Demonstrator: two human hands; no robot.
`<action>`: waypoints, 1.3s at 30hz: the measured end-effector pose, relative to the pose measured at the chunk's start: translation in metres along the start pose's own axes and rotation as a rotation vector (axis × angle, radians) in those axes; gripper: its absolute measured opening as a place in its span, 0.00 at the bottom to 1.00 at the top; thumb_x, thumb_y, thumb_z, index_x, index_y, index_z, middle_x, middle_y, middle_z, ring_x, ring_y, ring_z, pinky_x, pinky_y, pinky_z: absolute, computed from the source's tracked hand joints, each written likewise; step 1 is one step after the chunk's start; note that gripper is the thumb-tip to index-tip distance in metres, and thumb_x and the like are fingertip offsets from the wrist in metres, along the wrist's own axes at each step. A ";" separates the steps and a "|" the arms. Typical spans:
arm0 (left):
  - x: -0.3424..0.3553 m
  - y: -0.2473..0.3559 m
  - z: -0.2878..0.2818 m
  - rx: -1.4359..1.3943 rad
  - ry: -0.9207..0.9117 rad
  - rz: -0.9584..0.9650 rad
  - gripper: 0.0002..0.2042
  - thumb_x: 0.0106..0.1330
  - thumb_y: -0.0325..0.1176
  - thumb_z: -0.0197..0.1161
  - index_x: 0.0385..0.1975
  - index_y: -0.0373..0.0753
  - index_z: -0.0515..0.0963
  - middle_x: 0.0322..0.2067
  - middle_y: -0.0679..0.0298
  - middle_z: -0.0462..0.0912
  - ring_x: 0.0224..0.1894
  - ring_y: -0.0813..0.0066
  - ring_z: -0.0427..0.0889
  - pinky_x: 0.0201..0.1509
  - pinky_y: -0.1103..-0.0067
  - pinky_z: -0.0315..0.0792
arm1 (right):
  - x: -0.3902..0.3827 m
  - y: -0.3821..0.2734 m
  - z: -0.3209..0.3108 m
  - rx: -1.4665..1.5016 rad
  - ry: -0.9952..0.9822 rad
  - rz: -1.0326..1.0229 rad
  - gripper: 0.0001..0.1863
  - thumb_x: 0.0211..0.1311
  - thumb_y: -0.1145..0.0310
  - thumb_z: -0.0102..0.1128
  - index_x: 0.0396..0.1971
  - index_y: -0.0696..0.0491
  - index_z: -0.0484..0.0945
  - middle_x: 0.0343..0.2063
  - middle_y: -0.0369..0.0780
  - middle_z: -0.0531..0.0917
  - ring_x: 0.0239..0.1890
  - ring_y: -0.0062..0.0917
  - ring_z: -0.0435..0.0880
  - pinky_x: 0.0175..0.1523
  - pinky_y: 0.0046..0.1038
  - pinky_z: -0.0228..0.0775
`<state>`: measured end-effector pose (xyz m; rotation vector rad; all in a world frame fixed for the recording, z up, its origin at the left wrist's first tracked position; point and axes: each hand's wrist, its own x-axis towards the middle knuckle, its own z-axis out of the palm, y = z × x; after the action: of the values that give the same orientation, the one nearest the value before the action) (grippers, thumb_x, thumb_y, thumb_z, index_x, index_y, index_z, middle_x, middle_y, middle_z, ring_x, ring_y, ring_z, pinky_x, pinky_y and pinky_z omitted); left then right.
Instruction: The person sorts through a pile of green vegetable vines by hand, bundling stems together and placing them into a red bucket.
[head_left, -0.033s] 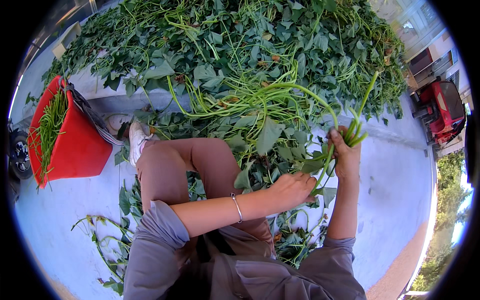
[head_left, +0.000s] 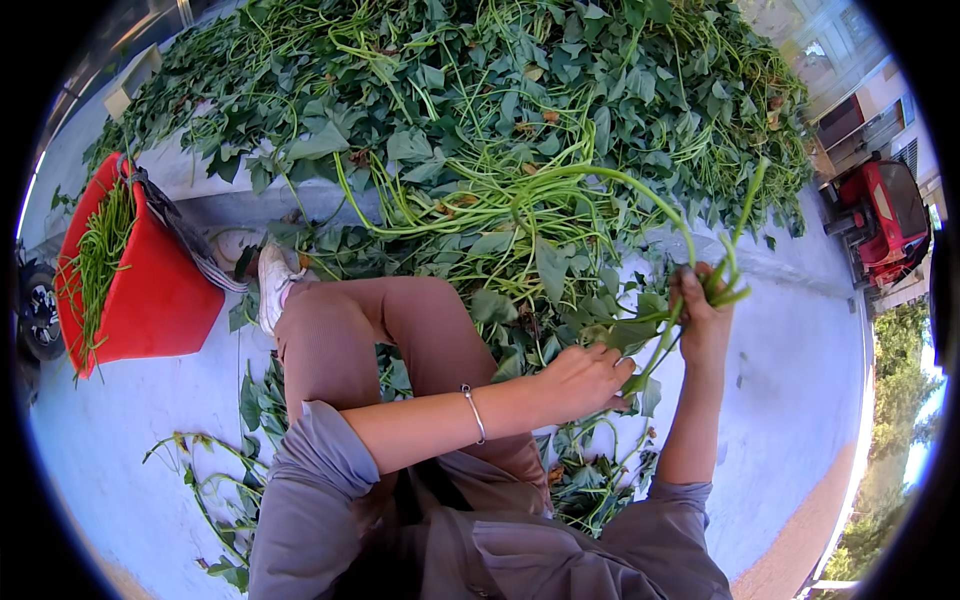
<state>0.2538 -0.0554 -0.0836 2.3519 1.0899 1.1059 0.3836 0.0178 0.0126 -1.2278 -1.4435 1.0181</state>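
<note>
My right hand [head_left: 706, 312] is closed around a small bundle of green leaf stalks [head_left: 748, 208], whose cut ends stick up past the fingers. A long curved stalk [head_left: 640, 186] arches from the fist back toward the heap. Below and to the left, my left hand [head_left: 586, 383] has its fingers pinched on the lower part of a green stem [head_left: 661, 352] that hangs from the right fist, with leaves around it. A silver bracelet [head_left: 473, 414] circles my left wrist. Exactly where the fingertips grip is partly hidden.
A large heap of leafy vines [head_left: 480, 75] spreads across the far side, over a low concrete ledge. At left leans a red bucket [head_left: 165, 290] holding many green stalks [head_left: 103, 250]. Loose leaves [head_left: 590, 490] lie around my legs. A red vehicle [head_left: 880, 215] stands far right.
My right hand has shifted a little to the right and down with the stalks, drawing slightly away from my left hand. The left hand is almost still.
</note>
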 end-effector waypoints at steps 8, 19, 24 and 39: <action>-0.009 -0.073 -0.052 0.141 -0.591 -0.248 0.17 0.55 0.47 0.57 0.26 0.35 0.73 0.25 0.57 0.77 0.32 0.58 0.78 0.33 0.68 0.71 | -0.144 0.073 -0.175 -0.668 -0.239 0.795 0.17 0.44 0.57 0.65 0.27 0.56 0.79 0.19 0.36 0.78 0.20 0.18 0.73 0.25 0.21 0.63; -0.033 -0.105 -0.082 0.300 -0.679 -0.313 0.17 0.52 0.47 0.60 0.25 0.36 0.76 0.26 0.57 0.79 0.32 0.59 0.79 0.33 0.69 0.72 | -0.149 0.158 -0.061 -1.106 -0.272 0.507 0.18 0.46 0.58 0.59 0.22 0.62 0.77 0.19 0.53 0.77 0.26 0.46 0.77 0.32 0.40 0.68; -0.032 -0.105 -0.102 0.277 -0.687 -0.423 0.17 0.52 0.47 0.60 0.27 0.36 0.77 0.26 0.56 0.79 0.33 0.59 0.79 0.34 0.69 0.72 | 0.064 0.107 0.099 -1.103 -0.009 -0.094 0.15 0.48 0.59 0.57 0.30 0.55 0.77 0.22 0.51 0.78 0.28 0.45 0.77 0.33 0.40 0.68; -0.018 -0.103 -0.101 0.209 -0.523 -0.344 0.16 0.49 0.45 0.63 0.28 0.37 0.78 0.31 0.59 0.79 0.37 0.63 0.79 0.35 0.71 0.72 | 0.190 0.021 0.085 -0.162 -0.449 0.266 0.10 0.55 0.66 0.55 0.20 0.51 0.65 0.09 0.30 0.64 0.06 0.13 0.54 0.11 0.19 0.42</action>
<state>0.1175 -0.0042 -0.0847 2.2839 1.3711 0.2431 0.2964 0.2076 0.0027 -1.3935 -1.7624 1.4498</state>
